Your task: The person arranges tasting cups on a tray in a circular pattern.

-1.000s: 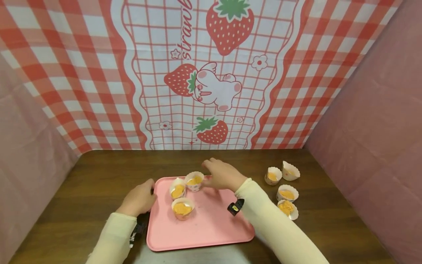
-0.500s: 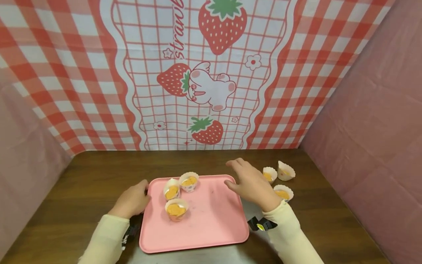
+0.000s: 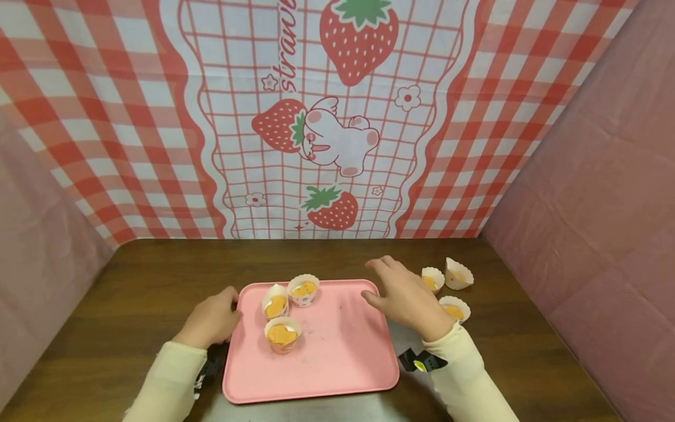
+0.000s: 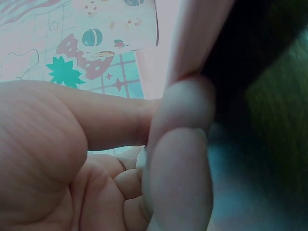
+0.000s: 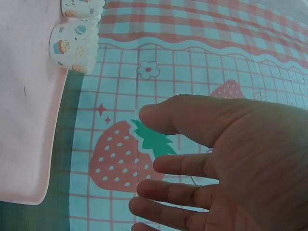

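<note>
The pink tray (image 3: 337, 375) lies on the table, bearing three patterned paper baking cups with yellow-orange contents. One cup (image 3: 303, 291) stands by the far rim, a second cup (image 3: 275, 302) left of it and a third cup (image 3: 282, 335) nearer me. My left hand (image 3: 212, 319) pinches the tray's left edge; the left wrist view shows the thumb (image 4: 115, 120) on one face of the rim and fingers on the other. Over the tray's far right corner hovers my right hand (image 3: 406, 299), fingers spread and holding nothing, as the right wrist view shows too.
Right of the tray, more filled paper cups stand on the wooden table (image 3: 527, 351): one cup (image 3: 459, 274) at the back, a cup (image 3: 431, 280) beside it and a cup (image 3: 454, 309) partly behind my right hand. A strawberry-print cloth (image 3: 327, 135) hangs behind; pink cloth (image 3: 590, 205) lines the sides.
My right hand has moved right, away from the far cup on the tray, to the tray's right corner. It now covers the nearest cup on the right. The left hand stays at the tray edge.
</note>
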A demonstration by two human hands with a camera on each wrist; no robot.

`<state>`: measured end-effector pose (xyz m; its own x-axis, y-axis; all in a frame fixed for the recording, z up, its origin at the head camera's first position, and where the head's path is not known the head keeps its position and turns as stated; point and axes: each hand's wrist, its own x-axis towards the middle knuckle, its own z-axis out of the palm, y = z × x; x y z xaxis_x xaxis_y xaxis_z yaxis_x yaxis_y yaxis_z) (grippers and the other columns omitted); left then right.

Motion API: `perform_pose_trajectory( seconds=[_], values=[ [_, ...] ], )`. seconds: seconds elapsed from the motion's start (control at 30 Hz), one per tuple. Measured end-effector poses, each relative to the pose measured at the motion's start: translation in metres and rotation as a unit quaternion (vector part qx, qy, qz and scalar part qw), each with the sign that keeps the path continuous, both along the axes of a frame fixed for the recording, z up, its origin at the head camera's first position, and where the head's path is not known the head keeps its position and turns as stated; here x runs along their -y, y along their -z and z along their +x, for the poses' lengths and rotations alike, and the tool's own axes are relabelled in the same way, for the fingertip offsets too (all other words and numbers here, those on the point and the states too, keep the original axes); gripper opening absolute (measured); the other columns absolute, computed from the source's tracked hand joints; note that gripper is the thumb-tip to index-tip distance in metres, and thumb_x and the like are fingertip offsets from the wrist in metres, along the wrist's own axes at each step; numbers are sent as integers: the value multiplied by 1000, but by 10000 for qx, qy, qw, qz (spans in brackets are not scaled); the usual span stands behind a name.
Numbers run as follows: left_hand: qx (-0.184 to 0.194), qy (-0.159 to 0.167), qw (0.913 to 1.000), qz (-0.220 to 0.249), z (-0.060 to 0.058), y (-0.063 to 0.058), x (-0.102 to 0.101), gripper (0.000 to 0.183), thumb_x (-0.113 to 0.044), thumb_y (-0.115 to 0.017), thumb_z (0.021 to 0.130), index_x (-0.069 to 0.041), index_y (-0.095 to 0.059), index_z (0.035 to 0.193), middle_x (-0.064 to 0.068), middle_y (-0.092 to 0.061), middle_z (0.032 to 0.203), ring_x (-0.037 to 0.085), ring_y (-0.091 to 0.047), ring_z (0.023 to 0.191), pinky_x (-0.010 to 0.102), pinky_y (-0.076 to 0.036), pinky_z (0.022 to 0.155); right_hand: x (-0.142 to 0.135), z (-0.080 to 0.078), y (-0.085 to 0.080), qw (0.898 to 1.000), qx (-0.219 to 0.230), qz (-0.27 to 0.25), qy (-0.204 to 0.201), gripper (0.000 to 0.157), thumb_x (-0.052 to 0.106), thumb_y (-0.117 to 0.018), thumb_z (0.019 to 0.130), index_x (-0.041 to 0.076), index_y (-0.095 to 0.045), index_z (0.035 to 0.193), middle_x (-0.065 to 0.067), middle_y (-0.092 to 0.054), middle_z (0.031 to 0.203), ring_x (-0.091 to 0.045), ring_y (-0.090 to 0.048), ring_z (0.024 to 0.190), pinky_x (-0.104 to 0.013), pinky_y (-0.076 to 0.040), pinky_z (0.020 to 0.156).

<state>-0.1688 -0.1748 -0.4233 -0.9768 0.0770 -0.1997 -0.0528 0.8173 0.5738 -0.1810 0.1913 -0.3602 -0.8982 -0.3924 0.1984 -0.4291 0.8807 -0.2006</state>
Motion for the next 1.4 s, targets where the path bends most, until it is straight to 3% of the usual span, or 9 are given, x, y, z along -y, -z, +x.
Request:
perform_pose_trajectory(
  seconds=[0.13,0.4,0.73,1.23,1.4],
  values=[
    [114,-32,9998,149,1,1,0,28,-14,-59,99,2,-54,122,8,-56,71,20,-55,54,33,-46,52,-1,0,0,9999,81,42,91,52,35,-78,90,9,-63,132,-9,-64,125,-25,-66,107,-45,-55,78],
    [11,105,9999,-61,-1,1,0,10,-14,-58,99,-4,-56,98,7,-56,69,21,-55,57,34,-44,54,0,1,0,9998,121,78,152,54,35,-79,89,9,-63,133,-8,-64,125,-26,-66,107,-45,-56,76],
    [-53,131,9998,-115,-1,1,0,11,-14,-58,99,-4,-55,97,7,-55,71,21,-54,59,34,-44,55,4,1,3,9995,272,82,108,53,34,-79,88,8,-63,131,-9,-64,124,-29,-66,111,-51,-56,79],
    [54,82,10000,-21,1,4,2,10,-14,-58,98,-5,-54,96,8,-54,72,21,-53,59,33,-44,55,8,5,1,9996,210,10,180,60,33,-80,88,8,-59,137,-10,-62,128,-29,-64,114,-50,-56,79],
    [53,124,9999,27,-2,3,3,12,-15,-59,99,-5,-55,98,8,-55,74,22,-54,61,34,-45,56,-7,-10,-8,9976,535,-65,428,72,33,-79,88,4,-49,146,-19,-56,136,-39,-58,123,-56,-54,87]
  ],
)
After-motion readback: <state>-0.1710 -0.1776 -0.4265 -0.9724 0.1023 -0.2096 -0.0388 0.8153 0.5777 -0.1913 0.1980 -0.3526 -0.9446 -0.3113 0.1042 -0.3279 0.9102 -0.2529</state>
